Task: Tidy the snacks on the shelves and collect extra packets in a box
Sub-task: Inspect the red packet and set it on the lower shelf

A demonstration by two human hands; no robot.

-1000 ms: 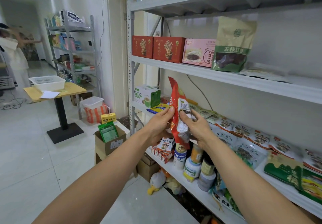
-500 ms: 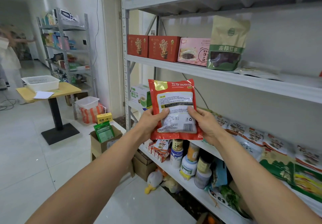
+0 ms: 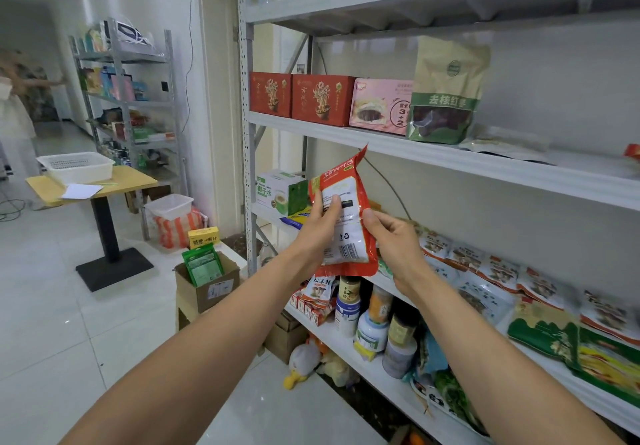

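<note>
A red snack packet point(image 3: 348, 226) with a white label stands upright and tilted in front of the grey shelf unit point(image 3: 450, 157). My left hand point(image 3: 320, 233) grips its left side, thumb across the label. My right hand point(image 3: 398, 243) touches its right edge with loosely curled fingers. A row of similar packets point(image 3: 491, 271) lies along the middle shelf to the right. On the floor to the left sits an open cardboard box point(image 3: 207, 285) with a green packet point(image 3: 202, 266) sticking out of it.
Red boxes point(image 3: 304, 100), a pink box and a green-brown pouch point(image 3: 446, 98) fill the upper shelf. Jars point(image 3: 374, 327) crowd the lower shelf. A yellow table point(image 3: 93, 185) with a white basket stands left, and a person point(image 3: 14, 105) is at the far left by another rack.
The packet, held flat with its label toward me by both hands, has turned edgeways and tilted up. My left thumb now lies across the label; my right hand's grip has loosened at the edge.
</note>
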